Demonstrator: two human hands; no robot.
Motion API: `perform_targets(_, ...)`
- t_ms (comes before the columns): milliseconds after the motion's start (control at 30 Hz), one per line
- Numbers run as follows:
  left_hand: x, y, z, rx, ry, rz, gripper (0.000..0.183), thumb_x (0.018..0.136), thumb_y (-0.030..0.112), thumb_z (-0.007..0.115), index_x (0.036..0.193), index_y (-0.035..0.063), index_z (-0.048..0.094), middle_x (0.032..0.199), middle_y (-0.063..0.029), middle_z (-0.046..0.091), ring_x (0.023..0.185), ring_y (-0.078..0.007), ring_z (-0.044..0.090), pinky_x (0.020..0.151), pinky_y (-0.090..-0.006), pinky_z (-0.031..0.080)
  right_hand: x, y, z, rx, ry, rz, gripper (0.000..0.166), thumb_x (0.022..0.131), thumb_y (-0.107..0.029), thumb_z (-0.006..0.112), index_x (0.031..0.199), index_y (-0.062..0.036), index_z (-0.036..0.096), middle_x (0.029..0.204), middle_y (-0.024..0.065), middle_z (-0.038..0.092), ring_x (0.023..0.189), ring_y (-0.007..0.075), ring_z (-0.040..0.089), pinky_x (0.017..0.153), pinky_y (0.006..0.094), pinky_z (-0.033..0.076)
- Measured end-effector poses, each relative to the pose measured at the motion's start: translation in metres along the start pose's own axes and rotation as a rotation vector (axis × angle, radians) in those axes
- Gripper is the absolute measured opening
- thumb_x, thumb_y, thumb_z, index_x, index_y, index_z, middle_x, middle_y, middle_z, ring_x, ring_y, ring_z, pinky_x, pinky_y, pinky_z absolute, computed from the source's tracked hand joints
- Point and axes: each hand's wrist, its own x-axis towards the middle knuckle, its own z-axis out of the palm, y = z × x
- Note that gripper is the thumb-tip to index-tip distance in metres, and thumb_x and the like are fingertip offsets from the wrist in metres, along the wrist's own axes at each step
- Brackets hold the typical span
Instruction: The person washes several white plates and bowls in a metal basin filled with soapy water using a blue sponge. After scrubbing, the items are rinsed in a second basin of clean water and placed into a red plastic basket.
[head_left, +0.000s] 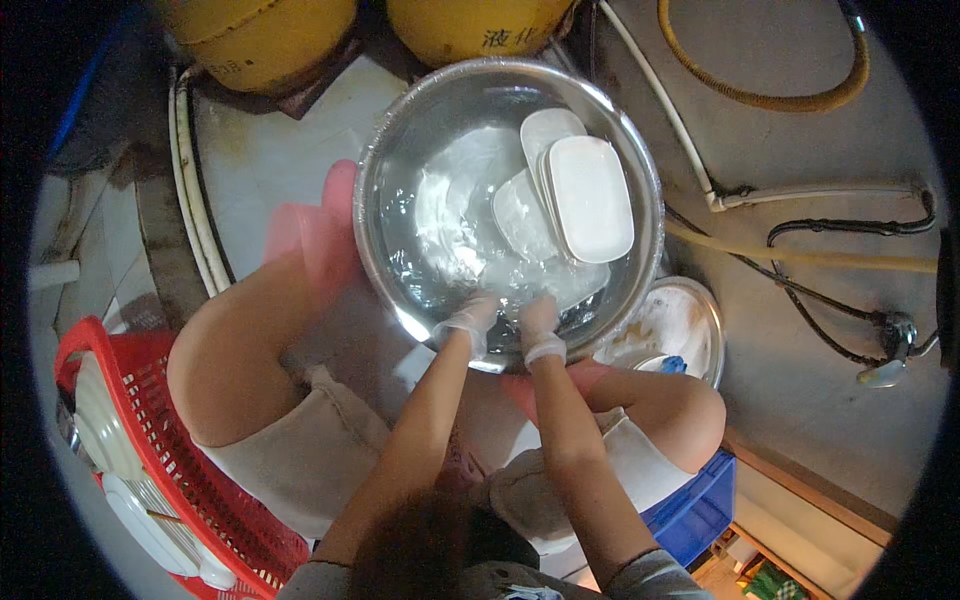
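Note:
A large round metal basin (409, 112) of water stands in front of me. Both my hands wear thin translucent gloves and dip into the water near its front rim. The fingers of my left hand (477, 311) are blurred below the surface. My right hand (538, 319) is a short way to its right, close to a white submerged plate (589, 289); whether either hand grips it cannot be made out. At the basin's right side leans a stack of white rectangular plates (592, 199) with rounded corners. Another pale plate (521, 214) lies under water beside the stack.
Yellow gas cylinders (472, 30) stand behind the basin. A metal tray (679, 319) holding a blue item (673, 364) sits at right. Left of me, a red plastic basket (142, 390) has white dishes (105, 416) by it. A blue crate (694, 510) is behind my right knee; hoses (810, 259) run at right.

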Motion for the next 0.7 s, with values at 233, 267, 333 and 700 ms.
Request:
perform_targets(233,-0.063,0.009,0.005,-0.003,-0.174,0.384,0.049,0.086,0.04,0.048,0.117,0.0024,0.051,0.105,-0.013,0.056,0.093,-0.0225,0.053,0.08,-0.0298,0.043,-0.004,-0.022,0.005,1.266,-0.369,0.265,0.033,0.087,-0.038,0.041,0.075,-0.0095,0.053,0.063,0.0052,0.05,0.06,0.0241,0.049,0.056,0.0357,0.04)
perform_targets(267,-0.075,0.033,-0.006,-0.166,-0.264,0.158,0.048,0.085,0.041,0.05,0.113,0.0025,0.054,0.097,-0.0118,0.058,0.085,-0.02,0.055,0.074,-0.0281,0.044,0.001,-0.03,-0.003,1.226,-0.344,0.202,0.034,0.089,-0.039,0.04,0.071,-0.0127,0.051,0.059,0.0031,0.046,0.056,0.0207,0.046,0.052,0.0342,0.037)
perform_targets(333,-0.097,0.057,-0.02,-0.389,-0.346,-0.016,0.045,0.08,0.044,0.06,0.098,0.0028,0.057,0.072,-0.0017,0.056,0.059,-0.0084,0.053,0.057,-0.0194,0.043,0.021,-0.029,0.003,1.476,-0.32,0.349,0.036,0.089,-0.039,0.038,0.064,-0.0145,0.046,0.052,0.0013,0.039,0.046,0.0158,0.038,0.042,0.0321,0.03)
perform_targets(700,-0.131,0.08,-0.003,-0.455,-0.361,0.141,0.02,0.087,0.023,0.054,0.078,0.0061,0.055,0.064,0.0033,0.046,0.056,-0.0049,0.042,0.05,-0.0198,0.035,0.024,-0.062,-0.014,1.071,-0.349,0.032,0.058,0.084,-0.058,0.04,0.095,-0.0035,0.057,0.084,0.0119,0.061,0.075,0.0237,0.057,0.069,0.0369,0.044)
